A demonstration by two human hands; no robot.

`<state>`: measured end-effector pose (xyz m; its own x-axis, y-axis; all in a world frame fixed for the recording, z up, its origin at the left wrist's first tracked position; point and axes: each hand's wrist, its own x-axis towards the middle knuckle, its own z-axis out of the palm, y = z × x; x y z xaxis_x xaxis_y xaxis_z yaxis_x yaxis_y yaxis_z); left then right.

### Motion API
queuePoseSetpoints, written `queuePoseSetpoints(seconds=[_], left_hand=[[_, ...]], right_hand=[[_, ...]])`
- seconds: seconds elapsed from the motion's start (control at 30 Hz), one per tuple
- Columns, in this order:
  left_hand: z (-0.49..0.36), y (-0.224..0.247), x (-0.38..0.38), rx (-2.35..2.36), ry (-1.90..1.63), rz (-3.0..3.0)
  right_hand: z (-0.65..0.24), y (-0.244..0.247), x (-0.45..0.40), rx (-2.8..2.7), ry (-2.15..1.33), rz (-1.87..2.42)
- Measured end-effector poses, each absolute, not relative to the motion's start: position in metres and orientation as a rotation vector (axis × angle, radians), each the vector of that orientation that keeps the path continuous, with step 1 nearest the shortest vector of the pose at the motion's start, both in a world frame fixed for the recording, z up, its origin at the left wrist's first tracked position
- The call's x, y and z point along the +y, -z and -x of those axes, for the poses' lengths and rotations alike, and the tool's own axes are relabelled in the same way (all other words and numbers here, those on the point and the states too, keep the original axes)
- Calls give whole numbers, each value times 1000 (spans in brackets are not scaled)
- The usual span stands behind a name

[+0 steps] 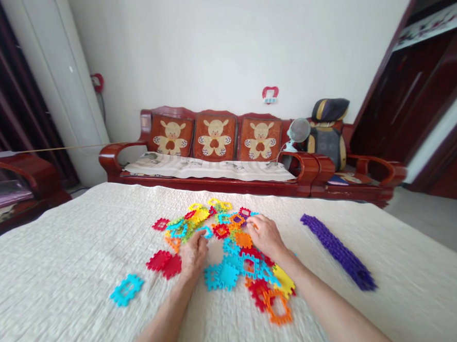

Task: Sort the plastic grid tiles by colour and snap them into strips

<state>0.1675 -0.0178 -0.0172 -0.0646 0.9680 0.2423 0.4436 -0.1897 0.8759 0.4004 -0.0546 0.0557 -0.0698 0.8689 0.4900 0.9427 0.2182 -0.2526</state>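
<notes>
A loose heap of flat plastic interlocking tiles with toothed edges lies between my hands, in red, yellow, orange, green, purple and light blue. My left hand is at the heap's left side, fingers curled, its fingertips by a light blue tile. Below its wrist side lie red tiles. My right hand reaches over the right side, fingers bent together near a purple tile and an orange tile. What either set of fingertips grips is too small or hidden to make out.
A long purple strip of joined tiles lies to the right on the white quilted cover. A single light blue tile sits apart at the left. Beyond the table stand a wooden sofa and a small fan.
</notes>
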Motion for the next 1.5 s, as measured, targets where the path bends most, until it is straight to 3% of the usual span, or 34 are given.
queuePoseSetpoints(seconds=[0.17,0.43,0.73,0.97,1.27,1.5], left_hand=[[-167,16,-17,1546,-1220,-1649],[-168,13,-19,1553,-1205,-1695],[-168,17,-17,1543,-1203,-1699],[-167,13,-20,1558,-1166,-1696],[-163,22,-14,1556,-1140,-1709],[-162,14,-19,1583,-1133,-1702]], right_hand=[[-403,-51,-2,-1737,-7,2118],[-403,-39,21,-1593,-168,2108],[-452,-54,-35,-1354,-90,1660],[-527,-20,-112,-1344,25,1735],[-521,3,-117,-1569,179,1688],[-515,-2,-119,-1495,88,1997]])
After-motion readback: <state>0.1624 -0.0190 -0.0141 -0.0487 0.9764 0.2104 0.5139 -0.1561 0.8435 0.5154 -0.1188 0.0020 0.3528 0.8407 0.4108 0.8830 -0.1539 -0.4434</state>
